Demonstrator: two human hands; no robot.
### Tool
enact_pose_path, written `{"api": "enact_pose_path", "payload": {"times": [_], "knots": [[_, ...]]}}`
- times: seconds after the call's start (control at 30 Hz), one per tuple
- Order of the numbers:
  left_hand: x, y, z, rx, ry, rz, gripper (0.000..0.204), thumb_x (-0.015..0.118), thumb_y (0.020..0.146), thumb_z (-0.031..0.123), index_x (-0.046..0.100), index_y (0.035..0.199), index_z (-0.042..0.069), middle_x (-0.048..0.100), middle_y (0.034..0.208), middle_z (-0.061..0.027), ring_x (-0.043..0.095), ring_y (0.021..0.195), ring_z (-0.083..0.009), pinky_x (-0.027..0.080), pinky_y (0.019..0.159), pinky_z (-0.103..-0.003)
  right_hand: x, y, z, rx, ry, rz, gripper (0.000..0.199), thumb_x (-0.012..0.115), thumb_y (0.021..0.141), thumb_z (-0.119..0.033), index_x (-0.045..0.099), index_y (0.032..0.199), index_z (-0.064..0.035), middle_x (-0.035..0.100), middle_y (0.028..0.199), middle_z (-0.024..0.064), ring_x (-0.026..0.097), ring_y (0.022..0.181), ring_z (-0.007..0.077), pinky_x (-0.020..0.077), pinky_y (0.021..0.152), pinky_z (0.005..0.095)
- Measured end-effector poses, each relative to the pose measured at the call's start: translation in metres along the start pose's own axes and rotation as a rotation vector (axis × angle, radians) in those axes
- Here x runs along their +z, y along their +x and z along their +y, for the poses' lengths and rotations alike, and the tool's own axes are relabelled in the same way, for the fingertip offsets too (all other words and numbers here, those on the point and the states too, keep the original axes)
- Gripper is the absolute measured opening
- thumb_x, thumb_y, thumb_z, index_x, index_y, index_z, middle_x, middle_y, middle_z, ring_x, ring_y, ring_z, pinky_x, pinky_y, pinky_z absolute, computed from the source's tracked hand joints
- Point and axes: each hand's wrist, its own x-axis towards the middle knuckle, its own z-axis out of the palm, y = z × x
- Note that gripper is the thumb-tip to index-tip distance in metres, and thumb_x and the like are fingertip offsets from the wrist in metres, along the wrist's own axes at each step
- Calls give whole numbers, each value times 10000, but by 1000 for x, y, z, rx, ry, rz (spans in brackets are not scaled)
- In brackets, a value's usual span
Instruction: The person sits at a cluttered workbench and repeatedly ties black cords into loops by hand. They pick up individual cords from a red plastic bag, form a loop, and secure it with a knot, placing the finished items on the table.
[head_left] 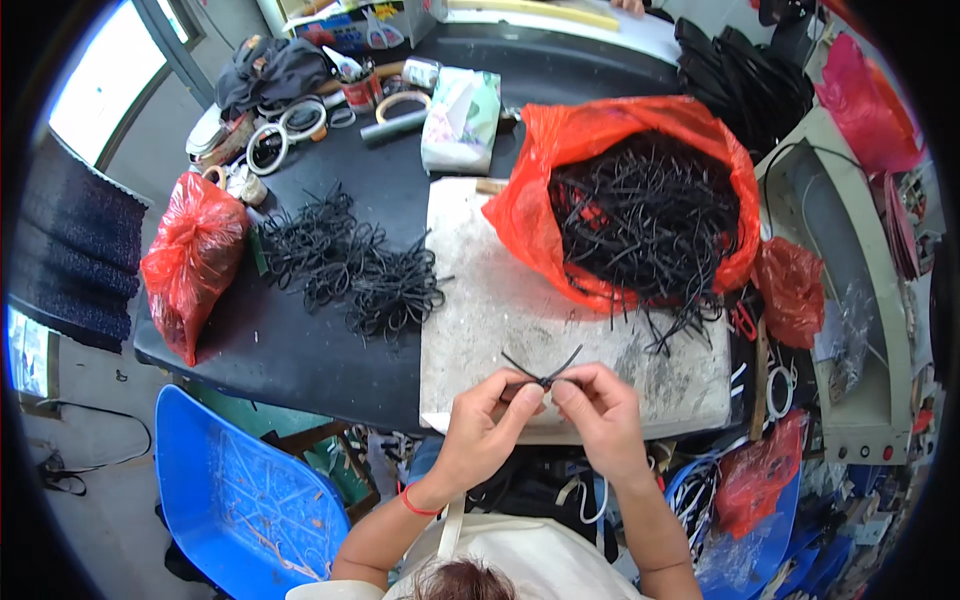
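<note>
Both hands are working right over the near edge of the worn grey board (500, 300): the left hand (483, 415) and right hand (597, 405) are pinching a thin black strap piece (541, 372) between fingertips, so its middle is hidden. Further back, a pile of tied black strap loops (350, 265) is lying on the dark table (300, 350). Beyond that, the red plastic bag (560, 150) is spilling loose straps, its bottom hard to make out.
</note>
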Motion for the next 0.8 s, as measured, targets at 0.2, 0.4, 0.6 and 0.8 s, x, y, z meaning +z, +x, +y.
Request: {"api": "enact_pose_path", "payload": {"times": [0.2, 0.4, 0.6, 0.8], "knots": [[1, 7, 6, -126, -104, -49, 219, 496, 911, 197, 577, 880, -5, 569, 715, -12, 499, 640, -47, 415, 577, -193, 1, -2, 11, -189, -273, -2, 128, 580, 834, -65, 551, 924, 22, 568, 779, 28, 493, 689, 67, 407, 637, 205], [-10, 1, 8, -74, 4, -76, 250, 464, 927, 209, 571, 908, -17, 581, 762, -39, 531, 711, -71, 438, 657, -215, -6, -2, 8, 41, -4, -67, 248, 441, 933, -179, 550, 1053, 9, 576, 830, 32, 497, 716, 63, 419, 658, 208], [-18, 5, 19, -96, -3, -88, 311, 405, 952, 220, 566, 1004, -41, 594, 861, -70, 560, 789, -99, 462, 730, -235, -11, 1, 14, 41, 69, -89, 331, 414, 946, -266, 566, 1028, 17, 577, 806, 28, 489, 692, 65, 415, 637, 207], [-12, 2, 15, -65, -4, -51, 281, 439, 938, 182, 574, 1003, -56, 603, 904, -72, 570, 808, -95, 470, 732, -222, -12, 1, 16, 77, 89, -82, 278, 444, 933, -230, 567, 983, 14, 573, 829, 41, 517, 726, 82, 411, 642, 220]]}}
